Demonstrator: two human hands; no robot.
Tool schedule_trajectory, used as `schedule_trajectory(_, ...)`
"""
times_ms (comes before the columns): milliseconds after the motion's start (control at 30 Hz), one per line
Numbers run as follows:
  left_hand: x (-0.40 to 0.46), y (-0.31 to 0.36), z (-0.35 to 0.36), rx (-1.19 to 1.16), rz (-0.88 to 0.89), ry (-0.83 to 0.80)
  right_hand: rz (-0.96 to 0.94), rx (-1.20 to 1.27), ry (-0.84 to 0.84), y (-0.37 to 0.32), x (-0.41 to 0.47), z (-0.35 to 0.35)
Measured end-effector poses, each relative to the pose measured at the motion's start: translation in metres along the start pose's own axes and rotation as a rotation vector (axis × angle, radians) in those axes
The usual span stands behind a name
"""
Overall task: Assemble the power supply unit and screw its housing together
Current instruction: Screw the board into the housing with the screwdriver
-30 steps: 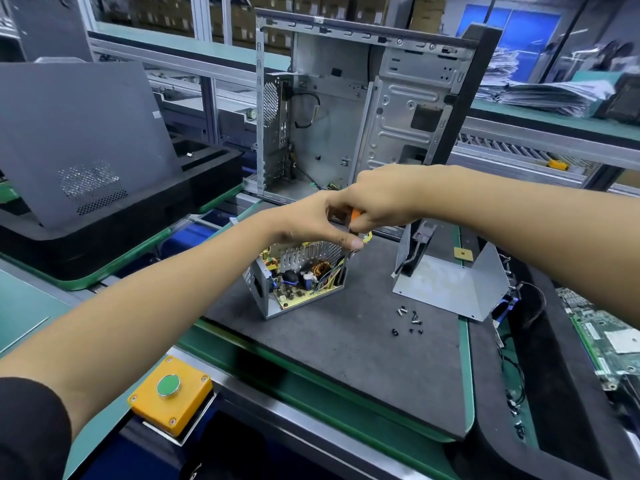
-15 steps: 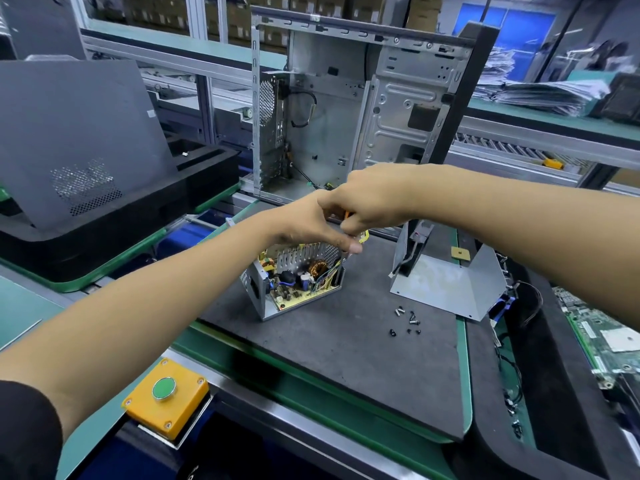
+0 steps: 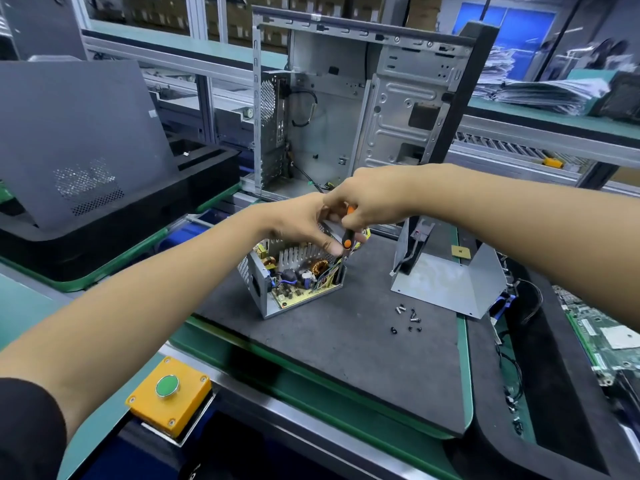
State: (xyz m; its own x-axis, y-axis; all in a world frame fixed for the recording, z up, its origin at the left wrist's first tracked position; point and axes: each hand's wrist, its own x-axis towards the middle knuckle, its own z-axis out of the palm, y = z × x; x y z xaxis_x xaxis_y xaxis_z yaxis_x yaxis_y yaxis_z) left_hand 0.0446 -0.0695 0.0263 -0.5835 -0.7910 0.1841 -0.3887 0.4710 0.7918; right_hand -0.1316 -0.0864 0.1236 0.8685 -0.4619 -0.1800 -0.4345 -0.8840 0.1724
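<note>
Bare grey metal forms the open power supply (image 3: 291, 278) at the middle of the frame: a box with a perforated side wall, a yellowish circuit board inside, a finned heat sink, a copper coil and blue parts. It sits on the dark grey mat of the tabletop (image 3: 346, 358). My right hand (image 3: 372, 199) is directly above its far right corner, fingers curled round an orange and black screwdriver (image 3: 347, 233) that points down at that corner. My left hand (image 3: 304, 223) reaches in from the lower left, its fingertips pressed against the screwdriver just above the box's top edge. To the right of centre stands the bent metal cover (image 3: 446, 278), apart from the box, with loose screws (image 3: 407, 317) on the mat in front of it. I can read no writing on any of these things.
</note>
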Motion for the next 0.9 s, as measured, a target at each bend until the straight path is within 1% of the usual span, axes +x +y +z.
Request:
schedule_trajectory(67, 0.004, 0.003, -0.013, 0.248, -0.065, -0.053, 0.008, 0.012, 0.023, 0.001, -0.003, 0.002)
schedule_trajectory(100, 0.005, 0.005, -0.019, 0.351, -0.134, -0.121, 0.01, 0.027, 0.023, 0.001, -0.005, 0.002)
schedule_trajectory(167, 0.008, 0.007, -0.024, 0.453, -0.232, -0.27, 0.029, 0.061, 0.011, 0.002, -0.006, 0.003)
schedule_trajectory(200, 0.01, 0.007, -0.023, 0.492, -0.243, -0.302, 0.049, 0.075, 0.001, 0.003, -0.006, 0.003)
schedule_trajectory(333, 0.013, 0.008, -0.017, 0.688, -0.271, -0.276, 0.169, 0.109, -0.035, 0.004, 0.003, 0.004)
schedule_trajectory(433, 0.015, 0.01, -0.015, 0.91, -0.283, -0.253, 0.277, 0.13, -0.094, 0.005, 0.002, 0.003)
schedule_trajectory(467, 0.015, 0.011, -0.014, 1.005, -0.259, -0.235, 0.293, 0.1, -0.115, 0.006, 0.001, 0.002)
schedule_trajectory(533, 0.013, 0.009, -0.011, 1.183, -0.166, -0.203, 0.255, -0.022, -0.129, 0.008, -0.002, -0.001)
schedule_trajectory(567, 0.012, 0.008, -0.01, 1.217, -0.133, -0.195, 0.219, -0.052, -0.142, 0.01, -0.003, -0.004)
schedule_trajectory(600, 0.011, 0.006, -0.009, 1.216, -0.124, -0.196, 0.184, -0.027, -0.161, 0.014, -0.003, -0.009)
schedule_trajectory(667, 0.01, 0.007, -0.008, 1.168, -0.152, -0.229, 0.157, 0.142, -0.203, 0.028, -0.002, -0.025)
schedule_trajectory(733, 0.012, 0.011, -0.011, 1.123, -0.194, -0.274, 0.183, 0.3, -0.208, 0.043, 0.002, -0.042)
schedule_trajectory(833, 0.013, 0.014, -0.013, 1.111, -0.236, -0.315, 0.232, 0.456, -0.169, 0.056, 0.012, -0.047)
schedule_trajectory(900, 0.012, 0.01, -0.016, 1.08, -0.245, -0.289, 0.248, 0.619, -0.096, 0.055, 0.019, -0.033)
